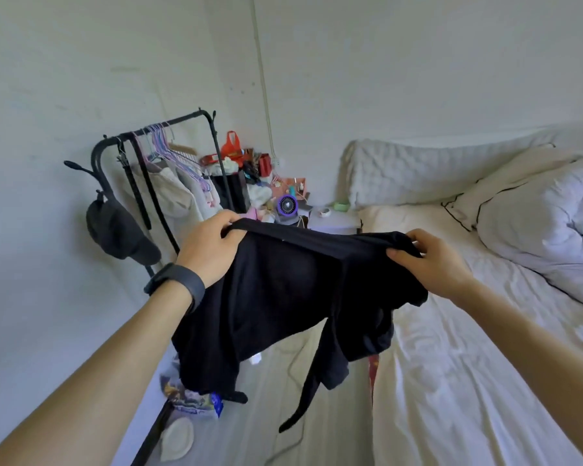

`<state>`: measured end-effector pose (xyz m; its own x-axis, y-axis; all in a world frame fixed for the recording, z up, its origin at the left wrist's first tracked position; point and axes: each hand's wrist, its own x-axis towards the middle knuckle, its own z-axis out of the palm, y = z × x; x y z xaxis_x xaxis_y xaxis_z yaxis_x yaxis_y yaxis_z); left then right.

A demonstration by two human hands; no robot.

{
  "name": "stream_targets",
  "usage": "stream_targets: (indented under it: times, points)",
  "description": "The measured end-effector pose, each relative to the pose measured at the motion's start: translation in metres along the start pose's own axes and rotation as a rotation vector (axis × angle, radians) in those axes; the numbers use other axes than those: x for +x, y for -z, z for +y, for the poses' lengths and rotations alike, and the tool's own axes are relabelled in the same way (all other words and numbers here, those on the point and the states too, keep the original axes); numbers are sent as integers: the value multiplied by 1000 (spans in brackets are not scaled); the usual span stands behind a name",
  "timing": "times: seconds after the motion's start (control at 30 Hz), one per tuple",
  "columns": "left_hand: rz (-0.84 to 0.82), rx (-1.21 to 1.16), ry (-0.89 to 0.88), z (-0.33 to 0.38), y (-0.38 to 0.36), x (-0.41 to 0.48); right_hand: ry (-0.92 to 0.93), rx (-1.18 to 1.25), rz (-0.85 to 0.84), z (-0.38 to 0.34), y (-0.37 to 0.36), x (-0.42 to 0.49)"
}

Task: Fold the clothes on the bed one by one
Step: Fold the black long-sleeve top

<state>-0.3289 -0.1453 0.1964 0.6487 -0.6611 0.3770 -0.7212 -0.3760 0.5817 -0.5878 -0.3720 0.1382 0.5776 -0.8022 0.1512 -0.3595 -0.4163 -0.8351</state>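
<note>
A black garment (283, 297) hangs in the air in front of me, above the floor just left of the bed (451, 364). My left hand (209, 247) grips its upper left edge and my right hand (431, 257) pinches its upper right edge, so the top edge is stretched between them. The cloth droops below, with a narrow black strip dangling toward the floor. A dark band sits on my left wrist.
The bed with a cream sheet lies at the right, with a white duvet (546, 223) bunched at its far right. A black clothes rack (155, 169) with hangers and a dark cap stands at the left. A cluttered bedside table (283, 203) is behind the garment. Bags lie on the floor.
</note>
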Motion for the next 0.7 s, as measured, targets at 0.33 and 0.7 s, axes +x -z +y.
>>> stream_targets:
  times: [0.33, 0.7]
  points:
    - [-494, -217, -284, 48, -134, 39, -360, 760, 28, -9, -22, 40]
    - [-605, -498, -320, 143, -298, 245, -116, 551, 476, 73, 33, 166]
